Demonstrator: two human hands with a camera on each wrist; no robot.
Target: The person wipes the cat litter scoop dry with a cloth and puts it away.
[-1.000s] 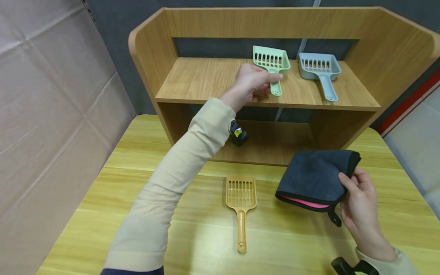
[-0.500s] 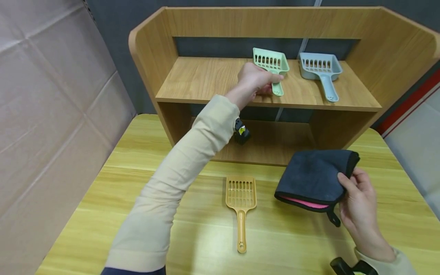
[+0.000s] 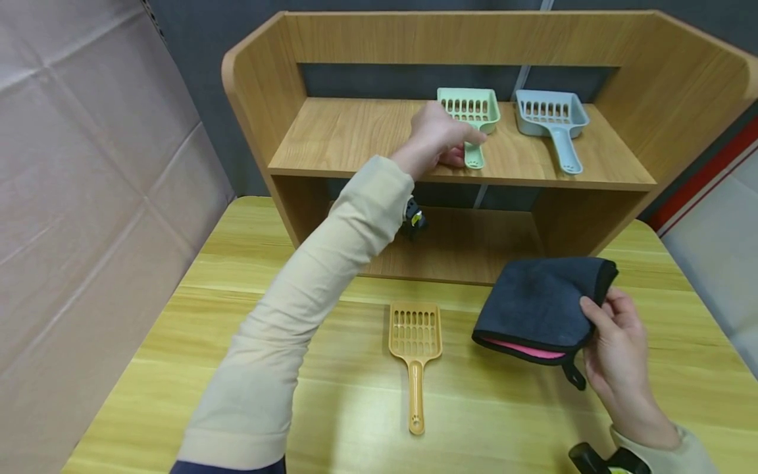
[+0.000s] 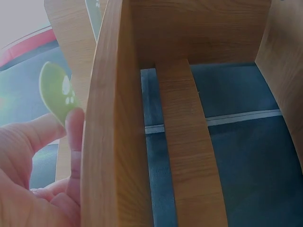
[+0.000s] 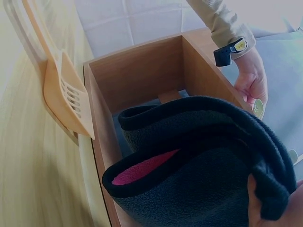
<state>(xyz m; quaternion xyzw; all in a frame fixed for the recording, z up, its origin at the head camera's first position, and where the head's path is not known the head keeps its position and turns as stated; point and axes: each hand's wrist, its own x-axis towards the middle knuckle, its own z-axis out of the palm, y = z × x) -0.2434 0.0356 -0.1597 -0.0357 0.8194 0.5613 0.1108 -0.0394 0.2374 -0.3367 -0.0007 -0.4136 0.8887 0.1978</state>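
My left hand (image 3: 438,135) pinches the handle of a pale green litter scoop (image 3: 472,124) at the upper shelf, its slotted pan lying close over the board. In the left wrist view, thumb and fingertip meet at the end of the green handle (image 4: 54,90), beside the shelf's front edge. Low on the right, my right hand (image 3: 618,349) grips a folded dark grey cloth (image 3: 541,309) with black edging, a hanging loop and a pink inner side. A light blue litter scoop (image 3: 556,129) rests right of the green one. On the table lies a tan-yellow litter scoop (image 3: 415,359).
A two-tier wooden shelf unit (image 3: 474,39) stands on the back of the wooden table (image 3: 213,316). Its side panels rise at both ends, with an open lower tier (image 3: 474,243) below. A pale cloth wall (image 3: 95,197) borders the left.
The green scoop has come down slightly and its pan has levelled out, with my left hand still on the handle. The right hand and cloth have barely shifted.
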